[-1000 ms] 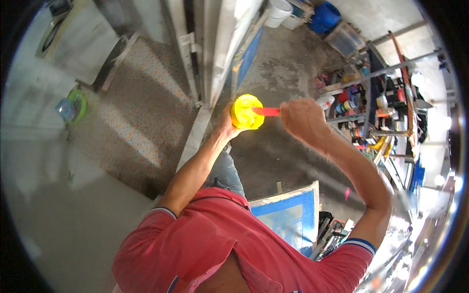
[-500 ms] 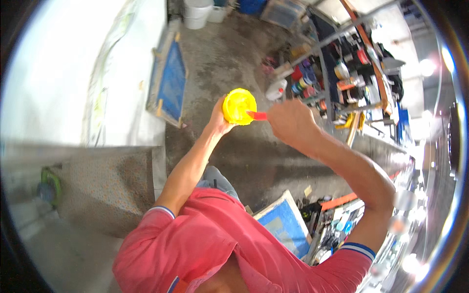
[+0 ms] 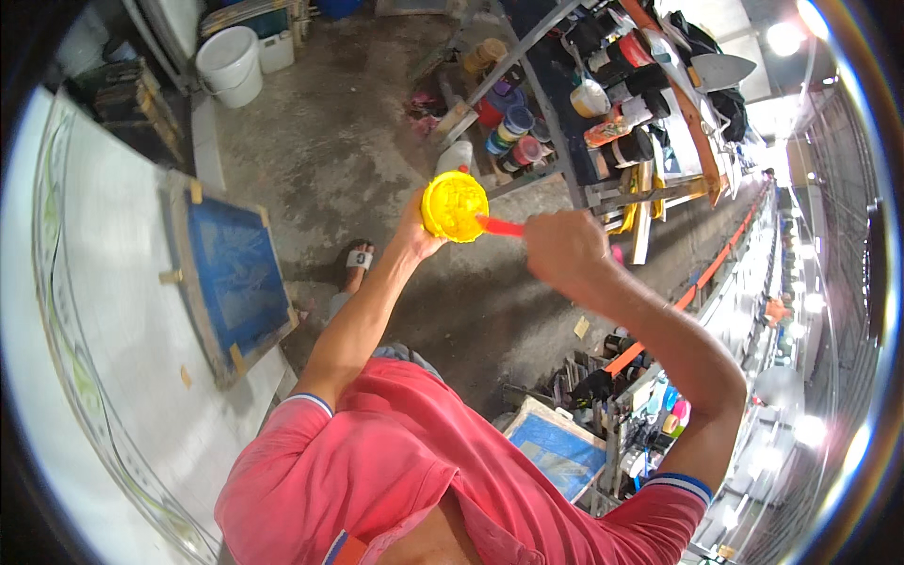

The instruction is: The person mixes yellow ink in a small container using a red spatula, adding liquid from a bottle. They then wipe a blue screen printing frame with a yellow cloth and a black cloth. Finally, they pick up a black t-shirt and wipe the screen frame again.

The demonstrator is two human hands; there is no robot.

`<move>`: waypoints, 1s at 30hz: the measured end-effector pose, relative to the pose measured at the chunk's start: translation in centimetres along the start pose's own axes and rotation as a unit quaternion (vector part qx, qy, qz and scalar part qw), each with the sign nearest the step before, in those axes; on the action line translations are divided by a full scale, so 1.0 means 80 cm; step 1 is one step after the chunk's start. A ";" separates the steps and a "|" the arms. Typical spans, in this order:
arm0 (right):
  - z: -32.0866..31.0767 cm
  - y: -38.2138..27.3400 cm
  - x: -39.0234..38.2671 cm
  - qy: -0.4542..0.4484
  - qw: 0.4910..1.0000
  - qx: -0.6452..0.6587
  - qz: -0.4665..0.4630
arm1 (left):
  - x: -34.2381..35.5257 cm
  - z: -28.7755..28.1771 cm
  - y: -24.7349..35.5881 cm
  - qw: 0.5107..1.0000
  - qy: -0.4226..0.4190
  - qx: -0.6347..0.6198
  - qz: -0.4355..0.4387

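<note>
My left hand (image 3: 412, 229) is wrapped round a small yellow tub (image 3: 452, 193), whose top shows lumpy, thick yellow paste and a smeared rim. My right hand (image 3: 565, 247) grips a red flat stick (image 3: 503, 227), with its tip at the right side of the paste in the tub. Both hands are held out at the middle of the view, in front of my chest.
A blue-meshed screen frame (image 3: 231, 268) leans on the left wall, another (image 3: 556, 447) stands behind me at lower right. Ahead are a white bucket (image 3: 228, 71) and a metal rack (image 3: 527, 71) of pots and a white jug (image 3: 457, 155). My sandalled foot (image 3: 358, 259) is on the concrete floor.
I have turned rightward and moved from the doorway: the bucket and rack have swung left in view, and the leaning screen is nearer. Both hands still hold the tub and stick.
</note>
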State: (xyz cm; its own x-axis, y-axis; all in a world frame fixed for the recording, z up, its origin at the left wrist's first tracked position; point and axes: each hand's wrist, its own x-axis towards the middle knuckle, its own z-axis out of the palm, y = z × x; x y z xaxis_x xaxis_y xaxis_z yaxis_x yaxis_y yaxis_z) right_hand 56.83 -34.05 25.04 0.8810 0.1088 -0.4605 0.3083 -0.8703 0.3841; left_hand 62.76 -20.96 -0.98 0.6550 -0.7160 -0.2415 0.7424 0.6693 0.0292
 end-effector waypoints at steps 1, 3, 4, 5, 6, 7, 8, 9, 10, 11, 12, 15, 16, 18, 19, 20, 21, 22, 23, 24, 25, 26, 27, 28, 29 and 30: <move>-0.003 0.002 0.013 -0.017 1.000 0.002 0.002 | 0.024 0.003 0.003 1.000 0.004 0.004 -0.021; -0.015 0.044 0.046 -0.055 0.998 0.002 -0.003 | 0.068 0.010 0.004 0.998 0.022 0.020 -0.049; -0.011 0.069 0.055 -0.052 0.998 0.016 0.023 | 0.089 0.011 0.008 0.998 0.018 0.009 -0.057; -0.003 0.090 0.062 -0.046 0.997 0.033 0.045 | 0.107 0.010 0.015 0.998 0.018 0.000 -0.062; 0.003 0.104 0.071 -0.041 0.996 0.050 0.067 | 0.123 0.008 0.020 0.998 0.018 -0.009 -0.066; 0.008 0.109 0.081 -0.040 0.996 0.057 0.058 | 0.137 0.013 0.025 0.997 0.034 0.001 -0.065; 0.007 0.107 0.089 -0.036 0.997 0.058 0.047 | 0.154 0.013 0.028 0.997 0.039 0.002 -0.060; 0.006 0.104 0.096 -0.032 0.997 0.059 0.035 | 0.171 0.014 0.031 0.998 0.044 0.003 -0.055; 0.006 0.110 0.097 -0.030 0.997 0.058 0.030 | 0.185 0.021 0.026 0.997 0.045 0.003 -0.056; -0.001 0.139 0.102 -0.001 1.000 0.002 -0.004 | 0.193 0.027 0.019 0.997 0.044 0.002 -0.067; 0.006 0.154 0.097 -0.023 0.999 0.012 0.030 | 0.197 0.032 0.012 0.996 0.044 0.001 -0.078; 0.042 0.165 0.091 -0.033 0.990 0.075 0.113 | 0.226 0.041 0.007 0.996 0.049 0.022 -0.067; 0.042 0.166 0.096 -0.042 0.994 0.063 0.075 | 0.230 0.039 0.004 0.995 0.063 0.021 -0.072; 0.031 0.181 0.108 -0.064 0.997 0.032 0.008 | 0.240 0.043 -0.009 0.993 0.078 0.015 -0.090; 0.031 0.205 0.117 -0.093 0.992 0.071 0.052 | 0.241 0.049 -0.012 0.992 0.067 0.005 -0.102; 0.044 0.210 0.109 -0.101 0.989 0.079 0.069 | 0.241 0.055 -0.017 0.993 0.059 -0.003 -0.106; 0.063 0.210 0.098 -0.109 0.986 0.087 0.087 | 0.241 0.061 -0.021 0.993 0.050 -0.010 -0.110; 0.063 0.203 0.091 -0.114 0.984 0.093 0.097 | 0.242 0.059 -0.022 0.993 0.043 -0.018 -0.106; 0.063 0.184 0.088 -0.095 0.985 0.095 0.106 | 0.254 0.055 -0.028 0.995 0.056 -0.002 -0.085; 0.056 0.190 0.093 -0.100 0.986 0.099 0.094 | 0.255 0.050 -0.029 0.994 0.051 -0.005 -0.096; 0.040 0.203 0.099 -0.109 0.985 0.103 0.090 | 0.256 0.050 -0.035 0.992 0.044 -0.008 -0.114; 0.034 0.215 0.107 -0.120 0.983 0.109 0.083 | 0.252 0.054 -0.039 0.990 0.040 -0.012 -0.132; 0.062 0.238 0.106 -0.128 0.977 0.118 0.121 | 0.250 0.057 -0.041 0.988 0.031 -0.016 -0.149; 0.067 0.227 0.102 -0.124 0.978 0.103 0.128 | 0.252 0.054 -0.040 0.990 0.037 -0.009 -0.138; 0.066 0.207 0.093 -0.117 0.980 0.087 0.134 | 0.256 0.048 -0.039 0.991 0.041 0.000 -0.124; 0.062 0.191 0.090 -0.110 0.982 0.071 0.139 | 0.262 0.043 -0.038 0.993 0.046 0.008 -0.109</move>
State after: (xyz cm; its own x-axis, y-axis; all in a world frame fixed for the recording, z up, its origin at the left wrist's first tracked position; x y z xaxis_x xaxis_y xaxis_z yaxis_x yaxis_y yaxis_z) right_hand 66.11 -48.90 23.62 0.8200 -0.2351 -0.5218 0.0002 -0.9116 0.4111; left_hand 74.72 -38.63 -2.78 0.4636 -0.8219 -0.3311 0.8677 0.4968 -0.0184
